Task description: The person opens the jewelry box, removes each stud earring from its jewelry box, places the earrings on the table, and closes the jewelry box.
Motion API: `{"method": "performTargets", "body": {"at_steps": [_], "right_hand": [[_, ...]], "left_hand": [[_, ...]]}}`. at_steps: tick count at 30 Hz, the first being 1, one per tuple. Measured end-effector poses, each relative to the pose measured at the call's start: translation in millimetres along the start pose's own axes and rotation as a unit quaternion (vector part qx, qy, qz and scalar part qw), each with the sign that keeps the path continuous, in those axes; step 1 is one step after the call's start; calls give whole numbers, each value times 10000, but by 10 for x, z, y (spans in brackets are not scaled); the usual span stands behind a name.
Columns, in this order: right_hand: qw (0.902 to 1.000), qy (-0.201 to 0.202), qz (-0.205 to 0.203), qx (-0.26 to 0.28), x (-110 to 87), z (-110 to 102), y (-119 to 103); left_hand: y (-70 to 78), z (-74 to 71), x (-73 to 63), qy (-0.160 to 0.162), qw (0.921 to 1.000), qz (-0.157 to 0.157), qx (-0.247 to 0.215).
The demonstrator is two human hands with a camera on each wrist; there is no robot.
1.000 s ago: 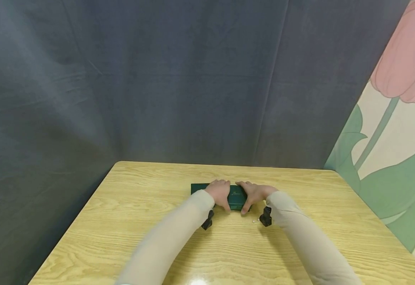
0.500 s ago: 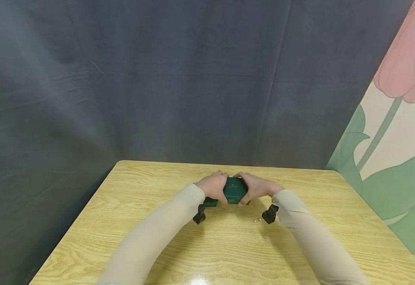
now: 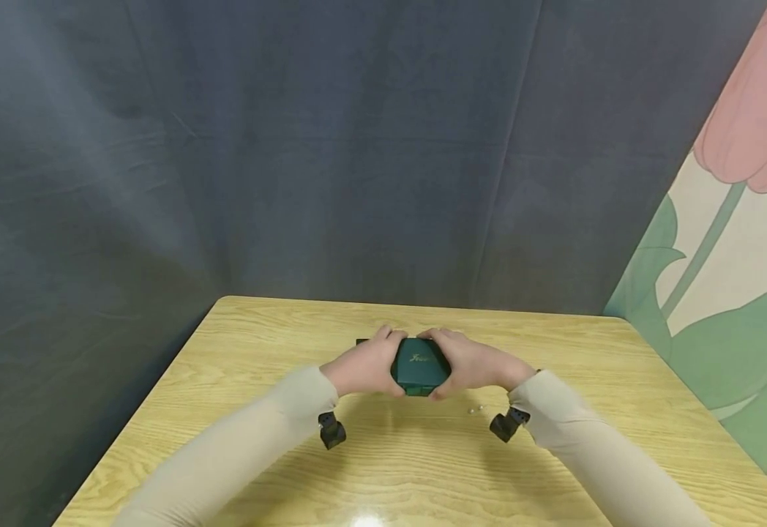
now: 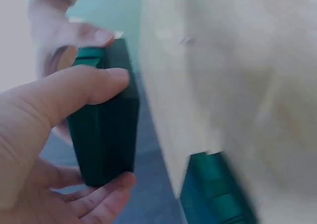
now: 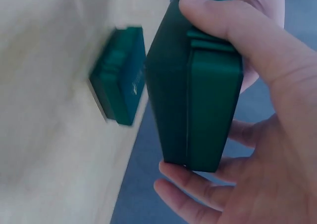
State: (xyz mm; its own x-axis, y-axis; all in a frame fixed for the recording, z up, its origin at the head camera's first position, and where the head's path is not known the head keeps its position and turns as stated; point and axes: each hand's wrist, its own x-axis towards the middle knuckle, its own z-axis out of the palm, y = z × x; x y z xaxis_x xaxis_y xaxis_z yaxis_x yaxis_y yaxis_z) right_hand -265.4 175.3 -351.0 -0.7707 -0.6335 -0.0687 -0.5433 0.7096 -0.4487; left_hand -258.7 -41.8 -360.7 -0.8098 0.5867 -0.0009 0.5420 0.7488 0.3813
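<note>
My left hand (image 3: 369, 364) and my right hand (image 3: 476, 364) hold a dark green jewelry box (image 3: 421, 360) between them, one at each side. Gold script marks its lid, and the box is closed. In the left wrist view, the thumb lies over the front edge of the box (image 4: 106, 135) while the fingers support its far side. The right wrist view shows the same kind of hold, with a seam running round the box (image 5: 198, 105). The box is raised off the table. Below it rests a second green box (image 5: 119, 75), mostly hidden behind my left hand in the head view.
Two tiny shiny pieces (image 3: 476, 409) lie on the wooden table (image 3: 397, 468), near the right wrist's black camera (image 3: 509, 424). A dark curtain (image 3: 357, 161) hangs behind the table and along its left. A wall painted with a tulip (image 3: 746, 139) borders the right.
Both hands have lifted the jewelry box off the table, then brought it left and nearer to me, in front of the second green box. The shiny pieces stay put.
</note>
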Motion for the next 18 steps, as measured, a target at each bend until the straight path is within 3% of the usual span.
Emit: {"method": "performTargets", "body": {"at_steps": [7, 12, 18], "right_hand": [[9996, -292, 43, -46, -94, 290, -38], [9987, -503, 48, -40, -96, 471, -17], [9980, -601, 62, -170, -86, 610, 24]], "left_hand": [[-23, 313, -245, -100, 9989, -79, -449], [-54, 489, -295, -258, 9989, -129, -368], [-83, 603, -291, -423, 9985, -178, -289]]}}
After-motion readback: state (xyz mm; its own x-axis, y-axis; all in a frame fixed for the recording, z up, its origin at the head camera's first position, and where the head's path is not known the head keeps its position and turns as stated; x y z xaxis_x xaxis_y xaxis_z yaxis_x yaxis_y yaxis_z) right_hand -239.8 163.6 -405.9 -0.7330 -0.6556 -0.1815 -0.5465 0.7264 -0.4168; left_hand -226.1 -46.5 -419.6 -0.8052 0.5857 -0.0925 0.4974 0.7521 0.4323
